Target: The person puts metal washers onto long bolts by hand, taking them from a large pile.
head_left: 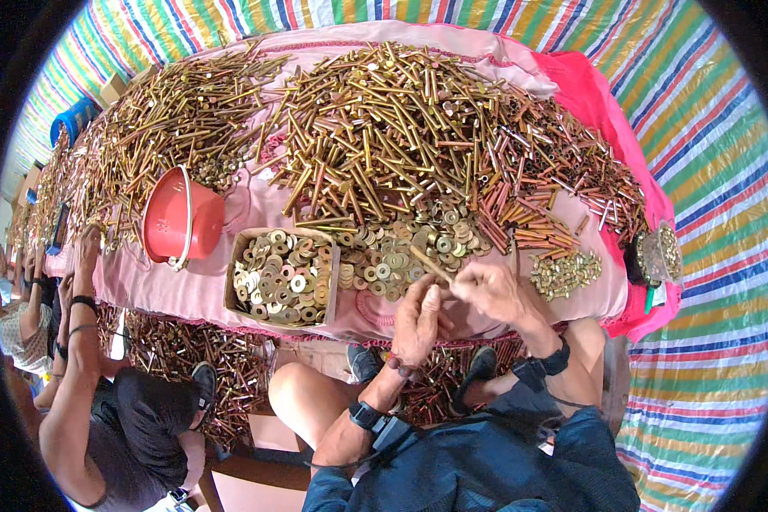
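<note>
My right hand (pixel 491 288) is closed, its fingertips pinching the near end of a long gold-coloured bolt (pixel 428 262) that slants up to the left. Just left of it, my left hand (pixel 417 324) is closed with the fingers curled together; whatever is inside them is hidden. Both hands are over the table's near edge. Beyond them lie loose gold washers (pixel 392 254) in a heap. A cardboard box (pixel 335 286) full of washers stands to the left of my left hand. Small gold nuts (pixel 565 275) are spread to the right of my right hand.
Large piles of gold bolts (pixel 375 141) and reddish tubes (pixel 533 224) cover the pink cloth. A red bucket (pixel 203 226) stands at the left, a clear jar (pixel 662 253) at the right edge. Other people's arms (pixel 83 299) reach in at far left. More metal pieces lie beneath the table.
</note>
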The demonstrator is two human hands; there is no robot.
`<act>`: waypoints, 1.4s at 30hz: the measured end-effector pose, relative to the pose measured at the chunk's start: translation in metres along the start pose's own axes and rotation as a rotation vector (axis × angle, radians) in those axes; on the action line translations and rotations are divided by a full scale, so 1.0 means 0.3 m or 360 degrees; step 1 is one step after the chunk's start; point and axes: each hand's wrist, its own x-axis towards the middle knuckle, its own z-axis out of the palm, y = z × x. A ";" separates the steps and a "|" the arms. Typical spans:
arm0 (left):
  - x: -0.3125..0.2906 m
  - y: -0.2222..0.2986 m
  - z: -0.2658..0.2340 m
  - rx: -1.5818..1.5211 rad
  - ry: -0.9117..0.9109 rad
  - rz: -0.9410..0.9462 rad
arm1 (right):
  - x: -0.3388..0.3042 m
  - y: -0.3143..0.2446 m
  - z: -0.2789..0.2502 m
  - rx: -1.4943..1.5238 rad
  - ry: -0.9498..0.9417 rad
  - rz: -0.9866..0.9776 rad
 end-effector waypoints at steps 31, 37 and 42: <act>-0.007 -0.046 0.008 0.0572 -0.0029 0.0214 | 0.168 0.100 -0.098 -0.1162 0.0439 -0.0742; -0.009 -0.036 0.021 0.0732 0.0052 0.0232 | 0.115 0.122 -0.104 -0.1017 0.0495 -0.0584; -0.011 -0.029 0.022 0.0767 0.0046 0.0184 | 0.192 0.032 -0.079 -0.0972 0.0491 -0.0424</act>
